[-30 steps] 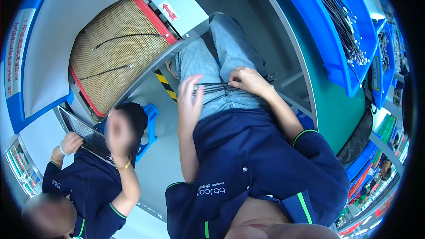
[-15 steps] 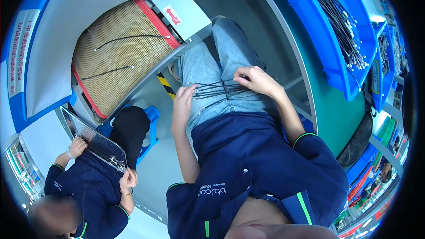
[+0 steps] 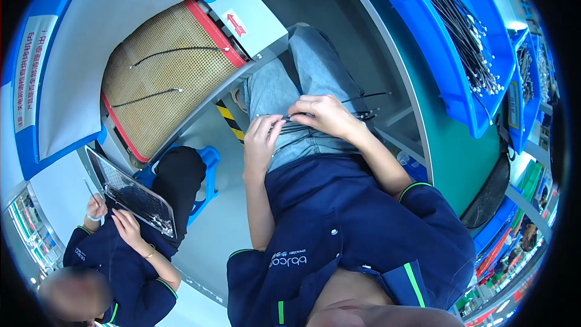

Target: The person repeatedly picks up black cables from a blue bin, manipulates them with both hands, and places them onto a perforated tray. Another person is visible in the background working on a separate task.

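Note:
Several thin black cables point(image 3: 367, 96) with small connector ends lie crosswise over my jeans-covered lap, partly hidden by my hands. My left hand point(image 3: 261, 142) is closed, thumb and fingers pinching the cables near their left ends. Close beside it, my right hand point(image 3: 327, 116) is closed over the same cables, its fingertips almost meeting the left ones. The cables' right ends stick out past my right wrist, one apart from the rest.
Two black cables point(image 3: 175, 49) lie on the mesh conveyor belt point(image 3: 172, 72) at the left. Blue bins point(image 3: 451, 79) of cables stand on the green bench point(image 3: 463, 160) at the right. Lower left, a seated co-worker point(image 3: 121, 266) has a clear tray point(image 3: 130, 191) on the lap and a thin stick-like thing in one hand.
My right hand has moved left along the cables, up to my left hand; the cables have drawn together and shifted right. The co-worker's hands have left the tray's edges.

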Motion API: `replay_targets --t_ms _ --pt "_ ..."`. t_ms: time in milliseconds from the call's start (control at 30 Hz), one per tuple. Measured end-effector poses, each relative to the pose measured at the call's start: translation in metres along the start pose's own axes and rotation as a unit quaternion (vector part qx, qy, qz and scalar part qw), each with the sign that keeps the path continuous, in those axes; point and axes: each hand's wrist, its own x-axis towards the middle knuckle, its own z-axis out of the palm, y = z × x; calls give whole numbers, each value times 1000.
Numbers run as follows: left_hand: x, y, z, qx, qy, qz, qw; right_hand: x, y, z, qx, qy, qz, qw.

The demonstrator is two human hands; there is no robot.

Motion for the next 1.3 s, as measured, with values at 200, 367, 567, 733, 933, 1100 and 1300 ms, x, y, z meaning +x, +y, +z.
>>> replay_targets --t_ms 200,367,567,733,933,1100,1300 --pt "4 -1 2 0 -16 29 999 -2 7 3 -2 24 -41 999" --pt "6 -8 -7 35 22 74 996 -5 12 -8 -33 33 -40 998" --pt "5 -9 -6 32 28 84 996 -3 10 -10 -49 54 -110 991" --pt "3 -10 -5 22 41 120 992 -4 12 -8 -45 50 -116 991" --pt "2 -8 -5 20 49 116 992 -2 11 -8 -42 58 -128 989" --pt "3 -8 -5 21 43 123 991 1 10 -7 -36 44 -115 992" --pt "7 -12 -7 22 20 131 991 0 15 -7 -8 34 -82 996"
